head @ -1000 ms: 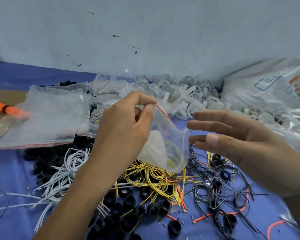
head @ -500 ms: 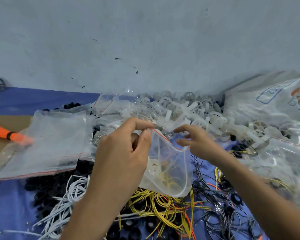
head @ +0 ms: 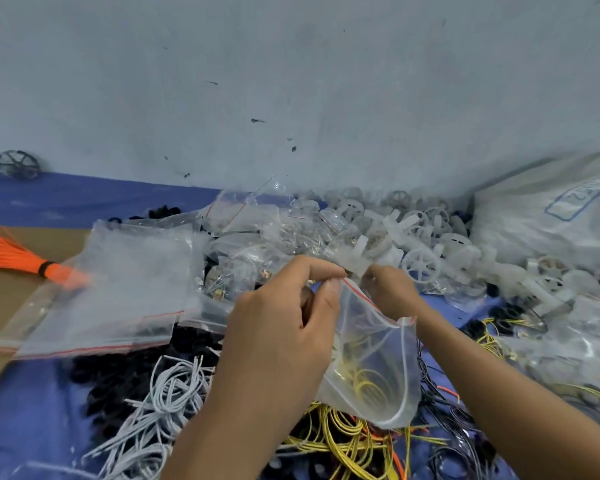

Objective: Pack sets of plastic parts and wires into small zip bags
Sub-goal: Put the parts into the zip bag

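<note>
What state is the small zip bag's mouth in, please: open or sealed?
Open: the left hand pinches the zip bag by its red-striped rim, its mouth gapes, and yellow wire lies inside.

You are pinching the zip bag in your left hand: thin clear plastic, glossy and creased, with yellow wires in smooth insulation showing through. Your right hand is gripping a white plastic part, matt and slightly translucent. The desk is showing a matt blue covering, and smooth brown cardboard is lying on it.
</note>
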Tool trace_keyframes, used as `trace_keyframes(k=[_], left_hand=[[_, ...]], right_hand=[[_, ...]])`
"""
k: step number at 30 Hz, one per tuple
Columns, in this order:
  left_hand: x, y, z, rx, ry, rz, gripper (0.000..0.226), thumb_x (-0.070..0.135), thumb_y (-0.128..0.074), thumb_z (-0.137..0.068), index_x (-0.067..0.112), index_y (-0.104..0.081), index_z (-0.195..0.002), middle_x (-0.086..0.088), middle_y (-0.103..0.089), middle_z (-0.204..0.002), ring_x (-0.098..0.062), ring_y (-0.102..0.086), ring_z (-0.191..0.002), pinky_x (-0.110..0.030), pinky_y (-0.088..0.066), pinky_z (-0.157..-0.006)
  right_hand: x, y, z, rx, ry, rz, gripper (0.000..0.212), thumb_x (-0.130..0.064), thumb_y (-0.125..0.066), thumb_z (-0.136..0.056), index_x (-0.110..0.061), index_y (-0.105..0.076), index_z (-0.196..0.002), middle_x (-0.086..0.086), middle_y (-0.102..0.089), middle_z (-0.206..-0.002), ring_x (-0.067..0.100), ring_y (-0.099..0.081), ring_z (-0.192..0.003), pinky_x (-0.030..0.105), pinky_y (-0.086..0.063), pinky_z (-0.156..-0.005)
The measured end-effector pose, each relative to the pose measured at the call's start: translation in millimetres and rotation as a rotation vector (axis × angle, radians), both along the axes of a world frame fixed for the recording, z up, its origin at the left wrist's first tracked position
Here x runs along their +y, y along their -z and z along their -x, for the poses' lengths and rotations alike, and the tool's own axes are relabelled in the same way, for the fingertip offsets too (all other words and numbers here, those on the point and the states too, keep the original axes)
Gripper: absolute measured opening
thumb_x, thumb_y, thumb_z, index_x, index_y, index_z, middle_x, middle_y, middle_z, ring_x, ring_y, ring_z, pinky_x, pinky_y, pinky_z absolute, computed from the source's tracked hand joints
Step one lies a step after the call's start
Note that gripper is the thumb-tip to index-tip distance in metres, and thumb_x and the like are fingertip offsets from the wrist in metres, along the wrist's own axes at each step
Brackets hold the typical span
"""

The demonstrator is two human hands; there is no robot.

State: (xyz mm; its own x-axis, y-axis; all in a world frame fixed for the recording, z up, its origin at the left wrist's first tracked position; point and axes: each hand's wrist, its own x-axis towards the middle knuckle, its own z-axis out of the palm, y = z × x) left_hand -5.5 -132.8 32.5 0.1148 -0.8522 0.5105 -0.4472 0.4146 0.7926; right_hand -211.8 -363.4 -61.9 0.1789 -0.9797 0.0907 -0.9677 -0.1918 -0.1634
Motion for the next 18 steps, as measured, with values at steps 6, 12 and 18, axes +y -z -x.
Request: trace_keyframes(k=[6,12,18], left_hand=[[-0.3,-0.1,-0.9,-0.010,-0.009,-0.005,0.010,0.034,-0.055,-0.098,0.041,-0.063,-0.097,0.010,-0.052,-0.049,-0.004,-0.040,-0.040,-0.035,-0.050,-0.043],[-2.2,-3.3,-4.7,-0.003,-0.042,-0.014,0.011,0.032,-0.056,-0.098,0.037,-0.064,-0.093,0.007,-0.047,-0.045,-0.006,-0.035,-0.038,-0.022,-0.030,-0.039],[0.1,-3.7,3.4,-0.019,-0.015,-0.056,0.009,0.033,-0.056,-0.098,0.036,-0.064,-0.095,0.010,-0.051,-0.047,-0.007,-0.042,-0.042,-0.041,-0.047,-0.046]], right_hand=[[43.0,-46.8,32.2,-0.410,-0.001,0.019,0.020,-0.023,-0.053,-0.096,-0.006,-0.063,-0.092,0.012,-0.059,-0.072,0.027,-0.053,-0.068,0.034,-0.043,-0.060],[134.0,-135.7,50.7,-1.244,-0.091,-0.125,0.014,-0.007,-0.049,-0.088,-0.008,-0.057,-0.077,0.008,-0.047,-0.068,0.019,-0.044,-0.059,0.025,-0.044,-0.046],[217.9,-176.9,28.7,-1.519,-0.287,-0.620,0.014,-0.028,-0.067,-0.069,-0.015,-0.071,-0.072,0.006,-0.065,-0.076,0.017,-0.062,-0.056,0.026,-0.048,-0.045]])
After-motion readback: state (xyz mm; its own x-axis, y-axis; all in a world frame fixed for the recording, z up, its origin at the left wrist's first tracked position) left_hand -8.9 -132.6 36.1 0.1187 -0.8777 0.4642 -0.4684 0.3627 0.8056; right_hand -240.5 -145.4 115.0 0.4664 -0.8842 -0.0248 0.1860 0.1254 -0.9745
